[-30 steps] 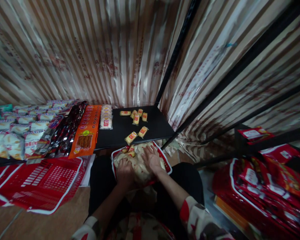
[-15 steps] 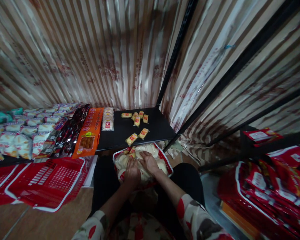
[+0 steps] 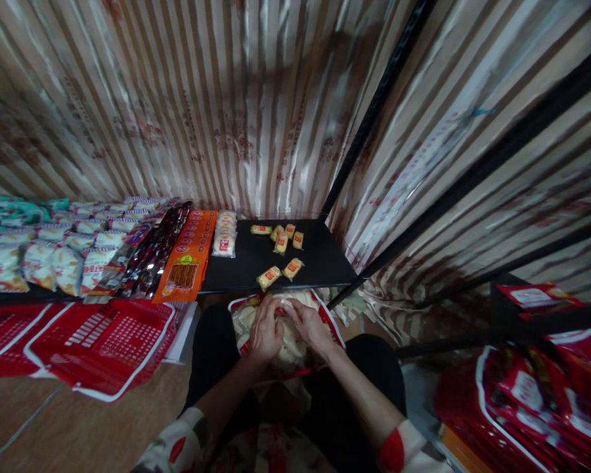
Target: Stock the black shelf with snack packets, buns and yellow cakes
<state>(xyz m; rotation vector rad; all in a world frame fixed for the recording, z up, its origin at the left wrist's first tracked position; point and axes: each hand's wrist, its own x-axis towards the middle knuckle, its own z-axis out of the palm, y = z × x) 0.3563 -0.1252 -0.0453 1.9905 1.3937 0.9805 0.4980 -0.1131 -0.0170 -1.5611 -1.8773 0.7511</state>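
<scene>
Between my knees stands a red basket with a white rim (image 3: 338, 335), full of pale snacks in clear wrappers (image 3: 295, 351). Over its far half, my left hand (image 3: 266, 332) and my right hand (image 3: 309, 326) are close together with fingers curled in. Both close on a clear-wrapped snack packet (image 3: 284, 307) with a bit of red print, mostly hidden by the fingers. Just beyond the basket, several small yellow wrapped cakes (image 3: 282, 243) lie loose on the black shelf (image 3: 320, 253).
Left along the shelf are a row of white wrapped snacks (image 3: 224, 234), orange packets (image 3: 190, 256), dark shiny packets (image 3: 160, 253) and white bags (image 3: 98, 263). Below hang red baskets (image 3: 113, 341). Black posts (image 3: 374, 118) slant at right, near a basket of red packets (image 3: 526, 394).
My fingers have drawn together from lying spread on the packets to closing on one at the basket's far side. The view has shifted slightly to the left.
</scene>
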